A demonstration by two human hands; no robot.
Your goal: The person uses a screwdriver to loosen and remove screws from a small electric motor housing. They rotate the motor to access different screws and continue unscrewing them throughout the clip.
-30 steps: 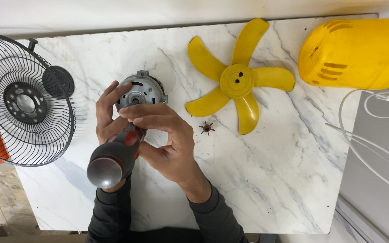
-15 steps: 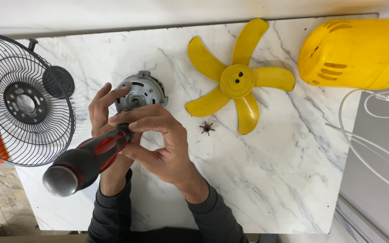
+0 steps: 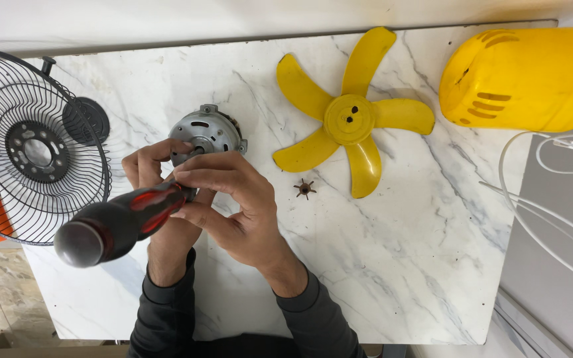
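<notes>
A grey metal fan motor [image 3: 208,132] lies on the white marble table [image 3: 432,265]. My left hand [image 3: 146,164] curls against the motor's lower left edge and steadies it. My right hand [image 3: 233,199] grips a screwdriver [image 3: 117,224] with a black and red handle near its front end. The handle sticks out to the lower left over my left wrist. The screwdriver's tip is hidden behind my fingers at the motor.
A yellow fan blade [image 3: 349,119] lies right of the motor, with a small dark star-shaped part [image 3: 304,189] below it. A yellow fan housing [image 3: 525,79] is at the top right, a black wire grille [image 3: 34,146] at the left edge, and a white wire guard [image 3: 552,199] at the right.
The screwdriver handle has swung from pointing toward me to pointing lower left. Both hands have stayed at the motor.
</notes>
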